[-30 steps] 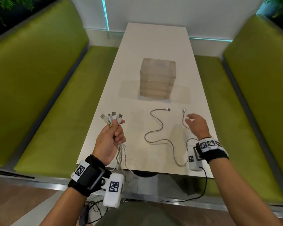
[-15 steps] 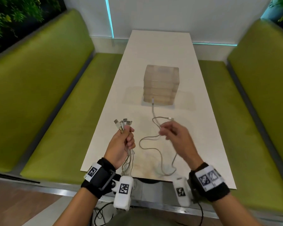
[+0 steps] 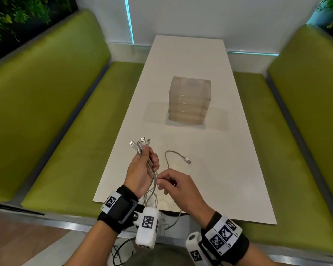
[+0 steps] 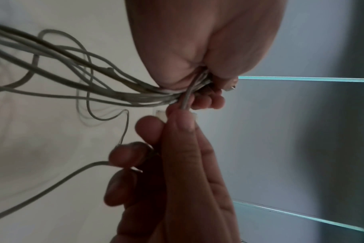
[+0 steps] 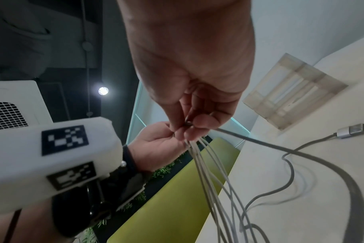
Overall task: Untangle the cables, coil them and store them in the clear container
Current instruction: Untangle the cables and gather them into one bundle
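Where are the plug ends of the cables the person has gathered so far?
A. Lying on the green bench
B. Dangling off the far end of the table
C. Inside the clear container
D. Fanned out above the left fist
D: the left hand grips the cable bundle, and its metal plug ends stick up above the fist, well short of the clear container.
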The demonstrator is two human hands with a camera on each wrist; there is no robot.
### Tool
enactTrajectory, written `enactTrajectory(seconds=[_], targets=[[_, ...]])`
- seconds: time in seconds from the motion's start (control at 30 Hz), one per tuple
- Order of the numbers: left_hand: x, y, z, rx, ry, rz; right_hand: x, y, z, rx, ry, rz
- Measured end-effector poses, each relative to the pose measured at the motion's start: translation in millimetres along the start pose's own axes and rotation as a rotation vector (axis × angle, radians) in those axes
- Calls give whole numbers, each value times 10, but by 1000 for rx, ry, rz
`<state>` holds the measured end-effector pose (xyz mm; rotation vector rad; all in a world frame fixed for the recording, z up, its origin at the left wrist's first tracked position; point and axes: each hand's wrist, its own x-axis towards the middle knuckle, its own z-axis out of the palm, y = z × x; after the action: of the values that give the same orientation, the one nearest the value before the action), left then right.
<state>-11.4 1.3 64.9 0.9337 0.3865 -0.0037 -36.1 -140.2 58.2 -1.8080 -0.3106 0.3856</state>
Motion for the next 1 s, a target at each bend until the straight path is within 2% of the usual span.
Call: enactTrajectory(seconds=[0.3,0.4,0.53,0.63,0.7,0.77,0.87,1.0], targets=[[-46,-22,-53,-244,-77,-53,62,45,81,94,124,42],[-38,-22,-73,-259,-60,-8,80,94,75,20,-56,46],[28,179,-187,-212,-38,92,154,293,-131,-350,-416,139],[93,479,-415,-187,16,209,157,616,-448,-441,-511,178],[110,664,-607,-195,62,265,124,807,-669,-404,-429,176],[111,729,-742,-185,108,279,65,837,-813,-215,-253,179],[85,567,-689,-79,111,229,49,551,-789,97,-34,138],[-34,165,-287,216,-31,85,201,94,-477,251,-15,28]])
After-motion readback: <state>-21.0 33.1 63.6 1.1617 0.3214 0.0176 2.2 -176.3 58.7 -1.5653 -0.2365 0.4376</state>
